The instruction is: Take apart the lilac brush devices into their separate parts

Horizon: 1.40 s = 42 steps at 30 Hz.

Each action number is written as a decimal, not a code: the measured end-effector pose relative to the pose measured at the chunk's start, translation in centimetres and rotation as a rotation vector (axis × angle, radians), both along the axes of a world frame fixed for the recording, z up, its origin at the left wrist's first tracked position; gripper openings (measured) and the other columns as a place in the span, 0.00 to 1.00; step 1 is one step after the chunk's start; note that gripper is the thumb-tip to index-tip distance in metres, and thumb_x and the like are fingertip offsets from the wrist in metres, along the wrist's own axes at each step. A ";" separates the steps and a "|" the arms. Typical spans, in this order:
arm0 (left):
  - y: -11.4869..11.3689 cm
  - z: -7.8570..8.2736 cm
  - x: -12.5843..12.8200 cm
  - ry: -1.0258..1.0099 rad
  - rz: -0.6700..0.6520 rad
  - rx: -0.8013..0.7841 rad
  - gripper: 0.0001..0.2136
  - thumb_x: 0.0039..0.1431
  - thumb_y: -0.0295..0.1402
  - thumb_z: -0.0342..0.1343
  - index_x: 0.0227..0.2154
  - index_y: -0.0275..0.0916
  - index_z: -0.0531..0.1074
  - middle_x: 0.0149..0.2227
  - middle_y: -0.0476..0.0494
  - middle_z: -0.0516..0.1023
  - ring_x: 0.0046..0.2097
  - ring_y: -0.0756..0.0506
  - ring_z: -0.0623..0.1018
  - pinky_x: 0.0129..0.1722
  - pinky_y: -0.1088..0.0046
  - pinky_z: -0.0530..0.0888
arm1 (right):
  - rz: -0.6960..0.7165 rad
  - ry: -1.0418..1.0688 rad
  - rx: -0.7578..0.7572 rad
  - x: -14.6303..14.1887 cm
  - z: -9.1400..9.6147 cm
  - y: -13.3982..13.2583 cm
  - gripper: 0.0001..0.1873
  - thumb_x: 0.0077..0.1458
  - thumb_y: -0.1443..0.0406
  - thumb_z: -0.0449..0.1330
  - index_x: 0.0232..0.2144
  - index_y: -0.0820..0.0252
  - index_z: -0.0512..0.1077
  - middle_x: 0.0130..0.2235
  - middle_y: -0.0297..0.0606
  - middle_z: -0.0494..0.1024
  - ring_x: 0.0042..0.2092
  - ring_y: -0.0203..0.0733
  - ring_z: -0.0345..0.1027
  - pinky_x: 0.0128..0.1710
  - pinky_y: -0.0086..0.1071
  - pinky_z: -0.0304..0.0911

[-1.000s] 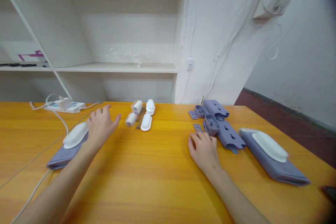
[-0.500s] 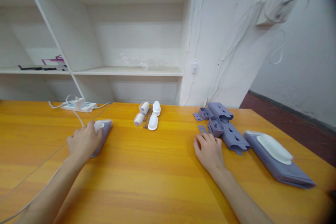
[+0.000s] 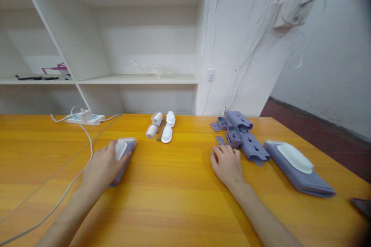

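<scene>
My left hand [image 3: 102, 166] lies on top of a lilac device with a white oval top [image 3: 125, 151], fingers wrapped over it on the orange table [image 3: 179, 193]. My right hand [image 3: 227, 164] rests flat on the table with fingers spread, its fingertips just short of several lilac plastic housing parts [image 3: 242, 139]. A second lilac device with a white oval top [image 3: 297, 166] lies to the right of those parts.
Small white plastic parts and a strip of springs [image 3: 160, 127] lie at the table's far middle. A white power strip [image 3: 85, 118] with a cable [image 3: 87, 150] sits at far left. White shelves and a wall stand behind. A dark object [image 3: 361, 205] lies at the right edge.
My left hand came down onto the lilac device at the left and slid it rightward toward the table's middle. My right hand has stayed where it was.
</scene>
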State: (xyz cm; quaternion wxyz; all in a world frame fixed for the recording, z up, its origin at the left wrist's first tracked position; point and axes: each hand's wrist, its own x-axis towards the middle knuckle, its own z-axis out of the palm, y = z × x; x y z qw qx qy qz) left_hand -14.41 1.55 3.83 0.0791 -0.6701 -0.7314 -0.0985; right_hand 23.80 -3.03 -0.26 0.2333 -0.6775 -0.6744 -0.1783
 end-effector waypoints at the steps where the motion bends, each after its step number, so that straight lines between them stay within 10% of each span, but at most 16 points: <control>1: -0.8 0.2 1.0 -0.011 -0.022 -0.016 0.29 0.57 0.51 0.44 0.54 0.34 0.61 0.43 0.32 0.74 0.46 0.32 0.74 0.43 0.59 0.69 | 0.004 0.002 0.005 0.0 0.0 0.0 0.09 0.59 0.67 0.53 0.37 0.58 0.74 0.38 0.40 0.76 0.43 0.47 0.64 0.42 0.41 0.49; 12: -7.4 0.0 12.7 -0.404 -0.797 -0.116 0.36 0.46 0.37 0.64 0.58 0.45 0.55 0.57 0.42 0.65 0.57 0.39 0.65 0.56 0.61 0.63 | 0.271 0.322 -0.042 -0.7 0.1 -2.3 0.18 0.65 0.61 0.42 0.46 0.57 0.69 0.45 0.40 0.75 0.47 0.45 0.65 0.46 0.41 0.55; 24: -5.4 -3.6 14.9 -0.479 -0.888 0.111 0.38 0.46 0.48 0.63 0.57 0.42 0.55 0.54 0.37 0.67 0.54 0.37 0.67 0.54 0.55 0.65 | 0.467 0.417 -0.333 0.0 0.0 -5.5 0.37 0.50 0.55 0.62 0.60 0.56 0.57 0.61 0.44 0.57 0.61 0.49 0.51 0.61 0.43 0.50; 42: -4.1 -3.5 13.7 -0.621 -0.870 -0.062 0.46 0.34 0.51 0.68 0.57 0.40 0.56 0.50 0.38 0.67 0.50 0.38 0.69 0.50 0.59 0.68 | 0.459 0.560 -0.475 0.8 1.8 -5.4 0.46 0.33 0.57 0.71 0.56 0.60 0.64 0.55 0.43 0.66 0.55 0.49 0.61 0.58 0.40 0.56</control>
